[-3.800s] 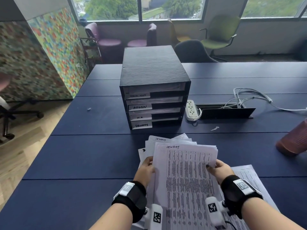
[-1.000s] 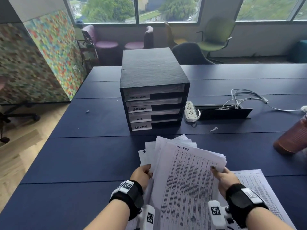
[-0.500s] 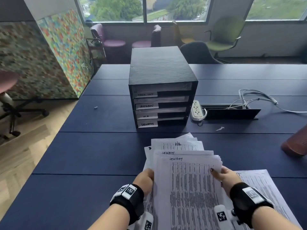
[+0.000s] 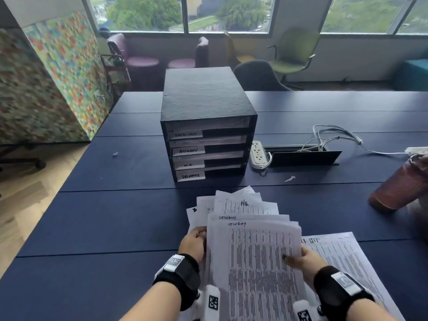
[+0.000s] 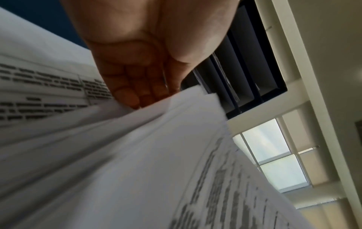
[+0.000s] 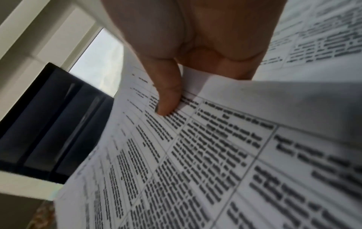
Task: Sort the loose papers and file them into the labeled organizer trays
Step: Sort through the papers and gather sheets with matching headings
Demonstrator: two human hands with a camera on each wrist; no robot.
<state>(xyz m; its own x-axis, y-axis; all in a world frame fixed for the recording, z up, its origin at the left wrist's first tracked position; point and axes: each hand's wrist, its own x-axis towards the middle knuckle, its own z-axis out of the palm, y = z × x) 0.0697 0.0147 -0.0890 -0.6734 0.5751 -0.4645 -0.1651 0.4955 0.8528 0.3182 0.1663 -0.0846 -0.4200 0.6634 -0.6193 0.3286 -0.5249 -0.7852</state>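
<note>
Both hands, left hand point(image 4: 193, 242) and right hand point(image 4: 301, 259), are pinching the fanned white printed paper stack point(image 4: 252, 256) above the navy table point(image 4: 115, 228), before the black four-tray organizer point(image 4: 208, 126). Risk: unevenly fanned sheets slipping out, mixing categories.

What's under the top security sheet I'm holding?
Fanned behind the top sheet: another headed SECURITY, then one headed HR, plus more corners. Their text and any further sheets are covered.

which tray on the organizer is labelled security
The bottom tray of the black organizer, below the one marked H.R; its white label reads SECURITY.
</note>
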